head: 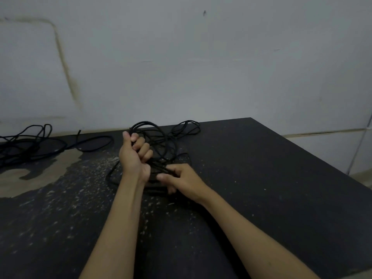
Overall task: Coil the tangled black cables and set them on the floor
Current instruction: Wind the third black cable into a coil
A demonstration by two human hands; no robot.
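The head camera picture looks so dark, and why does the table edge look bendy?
In the head view the light is dim and flat, so the black cables nearly vanish against the dark table; the wide lens bows straight edges near the sides; the left hand and right hand look slightly soft.

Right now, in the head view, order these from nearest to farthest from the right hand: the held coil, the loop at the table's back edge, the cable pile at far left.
From the right hand:
1. Held coil, just ahead, gripped by the left hand.
2. Loop, back edge, ahead.
3. Cable pile, far left.
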